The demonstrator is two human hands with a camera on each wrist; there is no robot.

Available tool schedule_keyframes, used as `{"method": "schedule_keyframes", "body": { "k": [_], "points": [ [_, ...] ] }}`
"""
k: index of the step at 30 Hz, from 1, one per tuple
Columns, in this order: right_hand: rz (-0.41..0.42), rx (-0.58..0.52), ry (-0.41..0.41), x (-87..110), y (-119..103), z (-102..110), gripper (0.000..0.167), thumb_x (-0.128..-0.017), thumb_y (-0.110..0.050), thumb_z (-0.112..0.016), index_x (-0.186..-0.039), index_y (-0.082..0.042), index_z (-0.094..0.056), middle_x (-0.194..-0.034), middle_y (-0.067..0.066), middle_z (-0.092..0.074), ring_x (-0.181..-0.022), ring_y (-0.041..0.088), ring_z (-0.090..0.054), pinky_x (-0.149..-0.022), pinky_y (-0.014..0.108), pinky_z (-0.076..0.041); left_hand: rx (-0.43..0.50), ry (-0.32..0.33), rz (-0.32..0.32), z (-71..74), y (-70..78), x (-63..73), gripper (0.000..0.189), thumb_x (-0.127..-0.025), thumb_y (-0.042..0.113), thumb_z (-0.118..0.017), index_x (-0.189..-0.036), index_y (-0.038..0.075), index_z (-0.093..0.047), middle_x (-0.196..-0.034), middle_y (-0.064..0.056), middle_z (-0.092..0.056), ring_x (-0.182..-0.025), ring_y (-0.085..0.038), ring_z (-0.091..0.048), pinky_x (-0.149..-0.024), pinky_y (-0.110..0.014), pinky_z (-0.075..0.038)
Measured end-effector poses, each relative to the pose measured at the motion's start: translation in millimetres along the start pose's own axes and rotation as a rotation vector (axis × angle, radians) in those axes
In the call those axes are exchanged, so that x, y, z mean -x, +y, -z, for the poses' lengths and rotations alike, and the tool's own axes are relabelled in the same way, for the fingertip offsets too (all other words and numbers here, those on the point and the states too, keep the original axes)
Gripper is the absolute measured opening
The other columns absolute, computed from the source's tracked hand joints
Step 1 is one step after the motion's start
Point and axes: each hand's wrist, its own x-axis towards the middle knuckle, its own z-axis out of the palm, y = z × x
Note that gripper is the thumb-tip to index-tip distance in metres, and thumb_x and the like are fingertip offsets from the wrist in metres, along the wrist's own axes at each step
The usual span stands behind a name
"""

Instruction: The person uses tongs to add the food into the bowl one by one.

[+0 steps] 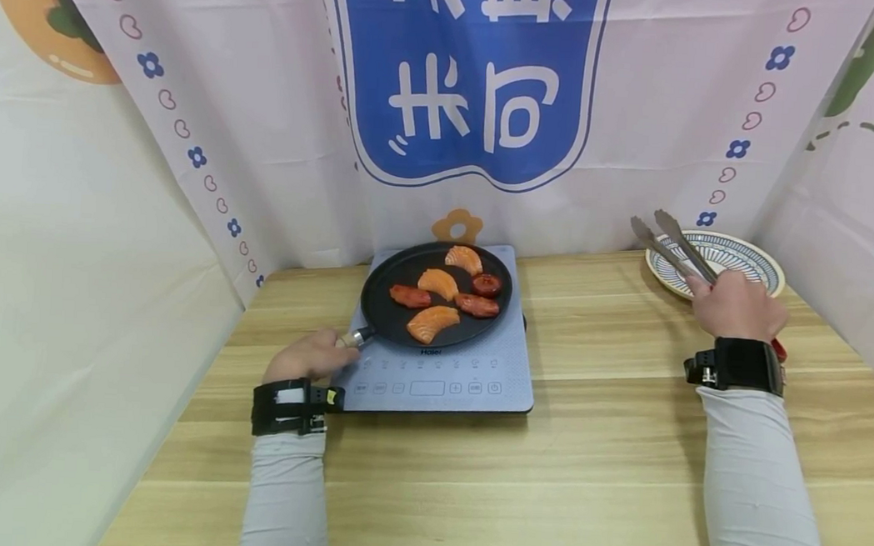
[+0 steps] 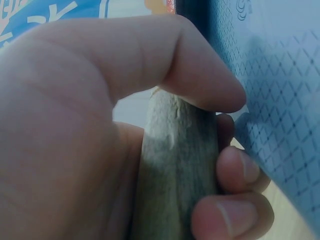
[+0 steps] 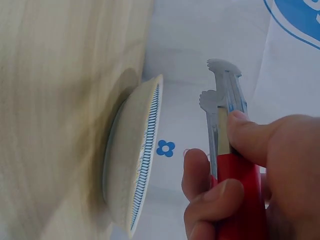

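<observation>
My left hand (image 1: 306, 355) grips the wooden handle (image 2: 175, 165) of a black frying pan (image 1: 382, 303), fingers and thumb curled round it. In the pan lie several orange salmon slices (image 1: 432, 323), reddish meat pieces (image 1: 410, 296) and a round dark-red piece (image 1: 486, 285). The pan sits on a light induction cooker (image 1: 429, 399). My right hand (image 1: 740, 306) holds metal tongs (image 3: 227, 85) by their red grips (image 3: 242, 200). The tongs' tips stand slightly apart with nothing between them, above and beside a blue-patterned plate (image 1: 771, 264).
Everything stands on a wooden table (image 1: 583, 457). A white cloth (image 1: 281, 113) with a blue emblem (image 1: 471, 83) hangs right behind the cooker and the plate. White sheets (image 1: 46, 282) close off the left and right sides.
</observation>
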Motion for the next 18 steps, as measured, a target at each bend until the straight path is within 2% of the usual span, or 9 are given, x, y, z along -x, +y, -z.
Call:
{"method": "schedule_keyframes", "body": {
  "k": [9, 15, 18],
  "points": [
    [-0.049, 0.003, -0.037, -4.3, 7, -5, 0.071, -0.108, -0.054, -0.04, -0.117, 0.014, -0.057, -0.123, 0.047, -0.055, -0.112, 0.062, -0.057, -0.082, 0.067, -0.043, 0.008, -0.01, 0.0, -0.6, -0.4, -1.5, 0.031, -0.104, 0.03, -0.055, -0.119, 0.004, -0.06, -0.069, 0.002, -0.045, -0.058, -0.012, -0.04, -0.054, -0.026, -0.036],
    [-0.068, 0.012, -0.047, -7.7, 14, -8, 0.07, -0.108, -0.053, -0.041, -0.117, 0.015, -0.056, -0.124, 0.048, -0.054, -0.112, 0.061, -0.057, -0.08, 0.064, -0.046, -0.002, -0.007, -0.001, -0.3, -0.2, -2.4, 0.029, -0.104, 0.03, -0.055, -0.115, 0.004, -0.06, -0.069, 0.002, -0.045, -0.058, -0.012, -0.041, -0.054, -0.026, -0.036],
    [-0.068, 0.009, -0.051, -8.9, 17, -10, 0.068, -0.109, -0.05, -0.041, -0.123, 0.015, -0.054, -0.125, 0.048, -0.053, -0.114, 0.062, -0.057, -0.081, 0.065, -0.046, -0.008, -0.006, -0.001, -0.2, -0.2, -2.1, 0.029, -0.104, 0.031, -0.056, -0.114, 0.004, -0.06, -0.069, 0.002, -0.045, -0.058, -0.013, -0.041, -0.055, -0.026, -0.037]
  ]
}}
